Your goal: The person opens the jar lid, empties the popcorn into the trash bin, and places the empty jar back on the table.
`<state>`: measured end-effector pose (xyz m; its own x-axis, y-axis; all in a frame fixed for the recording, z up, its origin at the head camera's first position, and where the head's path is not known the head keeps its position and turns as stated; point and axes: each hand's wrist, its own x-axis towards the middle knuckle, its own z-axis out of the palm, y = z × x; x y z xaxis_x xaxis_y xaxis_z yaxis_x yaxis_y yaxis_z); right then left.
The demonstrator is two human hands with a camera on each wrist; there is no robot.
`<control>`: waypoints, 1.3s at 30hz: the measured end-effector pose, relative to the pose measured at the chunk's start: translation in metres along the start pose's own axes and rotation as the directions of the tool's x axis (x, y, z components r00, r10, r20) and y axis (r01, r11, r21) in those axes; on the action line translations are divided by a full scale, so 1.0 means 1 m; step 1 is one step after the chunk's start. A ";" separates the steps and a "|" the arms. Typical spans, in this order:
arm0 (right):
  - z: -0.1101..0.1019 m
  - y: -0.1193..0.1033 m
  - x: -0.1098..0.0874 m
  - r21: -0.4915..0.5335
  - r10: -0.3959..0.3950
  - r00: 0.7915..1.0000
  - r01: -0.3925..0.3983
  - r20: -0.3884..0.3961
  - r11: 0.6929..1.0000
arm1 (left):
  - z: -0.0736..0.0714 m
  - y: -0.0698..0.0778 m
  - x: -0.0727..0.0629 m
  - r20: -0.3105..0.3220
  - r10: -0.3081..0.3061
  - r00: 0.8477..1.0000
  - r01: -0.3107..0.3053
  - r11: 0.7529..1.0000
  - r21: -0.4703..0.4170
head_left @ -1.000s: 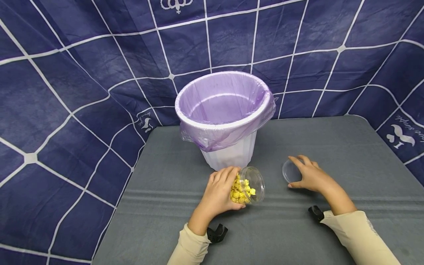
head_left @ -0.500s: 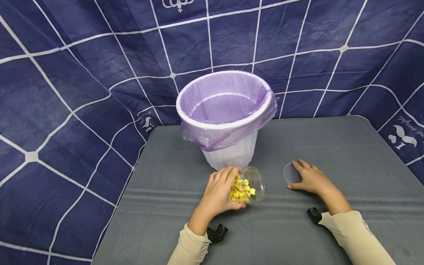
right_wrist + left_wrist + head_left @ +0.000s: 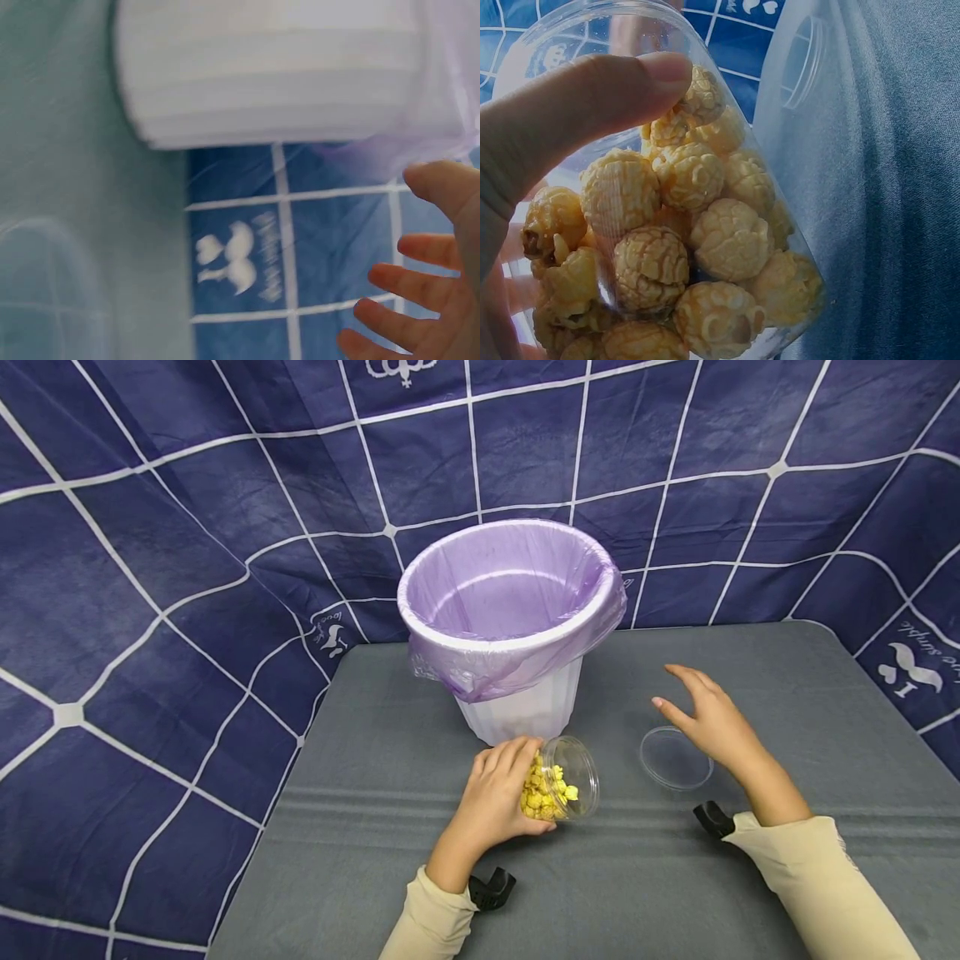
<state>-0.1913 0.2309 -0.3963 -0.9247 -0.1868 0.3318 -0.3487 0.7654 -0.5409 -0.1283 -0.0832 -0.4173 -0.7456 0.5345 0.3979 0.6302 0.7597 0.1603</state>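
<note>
My left hand (image 3: 491,793) grips a clear plastic jar (image 3: 577,777) tilted on its side, its open mouth facing right. Yellow popcorn (image 3: 546,793) fills much of it; the left wrist view shows the round popcorn pieces (image 3: 731,240) up close, with the thumb (image 3: 592,97) across the jar wall. On the grey table lies a round clear lid (image 3: 675,760). Just above and behind that lid, my right hand (image 3: 716,722) is raised with fingers spread, holding nothing. In the right wrist view the same fingers (image 3: 412,285) appear apart, and the lid (image 3: 45,292) sits lower left.
A white bin (image 3: 521,714) lined with a purple plastic bag (image 3: 480,672) stands behind the jar, near the table's back. Blue cloth with white grid lines (image 3: 525,452) hangs behind and at both sides. The grey table (image 3: 615,893) stretches in front.
My right hand has let go of the lid, leaving it flat on the table, and has lifted forward away from it. The left hand and jar have stayed put.
</note>
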 end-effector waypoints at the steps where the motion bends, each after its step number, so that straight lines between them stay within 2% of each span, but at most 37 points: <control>1: -0.004 -0.005 0.003 0.019 -0.001 1.000 0.001 -0.027 1.000 | 0.000 0.000 0.000 0.001 -0.002 1.000 0.002 1.000 -0.001; 4: -0.014 -0.021 0.013 0.090 -0.025 0.992 0.036 -0.123 0.995 | 0.000 0.000 0.000 0.000 -0.003 1.000 0.003 1.000 -0.005; 8: -0.025 -0.041 0.029 0.213 -0.048 0.971 0.099 -0.233 0.972 | 0.000 0.000 0.000 -0.004 -0.005 1.000 0.005 1.000 -0.011; 13: -0.038 -0.065 0.048 0.356 -0.020 0.958 0.126 -0.287 0.926 | 0.001 0.000 0.000 -0.001 -0.010 1.000 0.010 1.000 -0.020; 17: -0.046 -0.083 0.063 0.423 0.010 0.959 0.115 -0.282 0.899 | 0.000 0.000 0.000 0.003 -0.014 1.000 0.014 1.000 -0.026; 23: -0.055 -0.104 0.086 0.471 0.024 0.967 0.101 -0.253 0.876 | 0.000 0.000 -0.001 0.003 -0.013 1.000 0.013 1.000 -0.010; 28: -0.054 -0.109 0.108 0.508 0.062 0.986 0.027 -0.158 0.861 | 0.000 0.000 -0.002 -0.001 -0.014 1.000 0.014 1.000 -0.005; 32: -0.049 -0.106 0.119 0.536 0.101 0.992 -0.044 -0.078 0.843 | 0.000 0.000 -0.003 0.002 -0.020 1.000 0.020 1.000 -0.016; 35: -0.044 -0.104 0.124 0.592 0.120 0.992 -0.073 -0.040 0.803 | 0.000 0.000 -0.004 -0.006 -0.023 1.000 0.023 1.000 -0.013; 39: -0.039 -0.103 0.126 0.677 0.136 0.990 -0.086 -0.021 0.731 | -0.001 -0.002 -0.006 -0.051 -0.031 0.998 0.031 0.999 -0.006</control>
<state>-0.2660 0.1526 -0.2686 -0.9600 -0.0678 0.2715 -0.2790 0.1583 -0.9471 -0.1250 -0.0877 -0.4191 -0.7531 0.4911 0.4379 0.6081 0.7736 0.1781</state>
